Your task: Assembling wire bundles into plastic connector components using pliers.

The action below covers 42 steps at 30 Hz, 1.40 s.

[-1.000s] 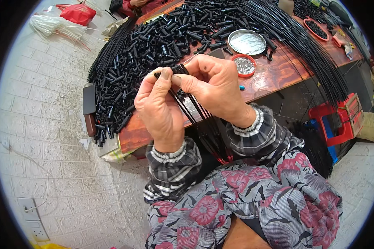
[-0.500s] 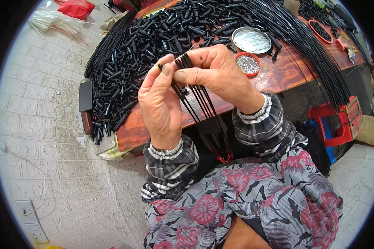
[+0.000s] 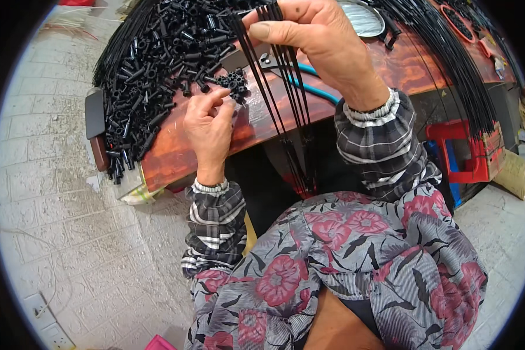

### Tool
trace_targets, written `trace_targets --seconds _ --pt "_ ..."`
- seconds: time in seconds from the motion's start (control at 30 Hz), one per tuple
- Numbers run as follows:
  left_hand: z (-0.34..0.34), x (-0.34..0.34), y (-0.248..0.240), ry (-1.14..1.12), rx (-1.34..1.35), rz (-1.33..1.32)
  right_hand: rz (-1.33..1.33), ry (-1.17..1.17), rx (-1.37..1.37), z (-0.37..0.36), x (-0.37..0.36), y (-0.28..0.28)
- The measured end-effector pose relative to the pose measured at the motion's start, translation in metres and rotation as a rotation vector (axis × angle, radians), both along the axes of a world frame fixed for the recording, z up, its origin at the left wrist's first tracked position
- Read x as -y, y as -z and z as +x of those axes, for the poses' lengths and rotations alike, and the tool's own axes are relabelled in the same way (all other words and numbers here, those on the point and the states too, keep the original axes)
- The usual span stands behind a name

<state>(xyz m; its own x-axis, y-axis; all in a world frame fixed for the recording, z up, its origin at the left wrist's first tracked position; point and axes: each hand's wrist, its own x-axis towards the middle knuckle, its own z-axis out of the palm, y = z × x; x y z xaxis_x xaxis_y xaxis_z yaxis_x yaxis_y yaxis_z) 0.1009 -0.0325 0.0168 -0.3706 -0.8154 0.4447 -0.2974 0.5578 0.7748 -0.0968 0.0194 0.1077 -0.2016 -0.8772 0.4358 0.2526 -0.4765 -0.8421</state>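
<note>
Raised above the table, my right hand (image 3: 326,44) is closed, pinching a bunch of thin black cables (image 3: 286,76) near their upper ends between thumb and fingers. The cables hang down towards my lap. My left hand (image 3: 209,125) is lower, over the table's front edge, apart from the cables. Its fingers are partly bent, with thumb and index apart and nothing visible between them. Just beyond its fingertips lies a small heap of short black ring-shaped parts (image 3: 233,81). Behind the hanging cables lies a cutting tool with blue handles (image 3: 318,87), partly covered by them.
Loose black tubular fittings (image 3: 157,64) cover the table's left and far side. Long black cables (image 3: 449,76) drape over its right side. A round tin (image 3: 367,20) stands beyond my right hand. A red plastic stool (image 3: 458,154) is at the right. A dark-bladed cleaver (image 3: 96,119) juts from the left edge.
My left hand has let go at the cable tips and dropped down and left towards the small heap. My right hand still holds the cables. The view has tilted slightly, revealing the blue-handled tool.
</note>
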Motion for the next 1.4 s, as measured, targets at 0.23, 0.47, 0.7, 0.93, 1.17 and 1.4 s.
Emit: trace_targets --seconds 0.23,0.47,0.7,0.93,1.17,1.4 --pt "-0.011 -0.006 0.011 -0.07 0.182 -0.093 -0.02 -0.045 0.081 -0.005 -0.005 0.006" --pt "-0.008 -0.012 0.009 -0.122 0.24 -0.141 -0.017 -0.028 0.103 -0.005 -0.007 0.008" --pt "-0.003 -0.011 0.0 0.005 -0.426 0.381 0.039 -0.026 -0.037 -0.004 -0.015 -0.005" --pt "-0.013 0.004 -0.068 0.297 -0.716 0.374 0.001 -0.163 -0.24 0.031 -0.038 -0.002" --pt "-0.017 -0.006 -0.099 0.486 -0.785 0.412 -0.073 -0.155 -0.294 0.048 -0.039 -0.005" --pt "-0.01 -0.009 -0.109 0.575 -0.865 0.569 -0.078 -0.161 -0.24 0.052 -0.038 -0.007"
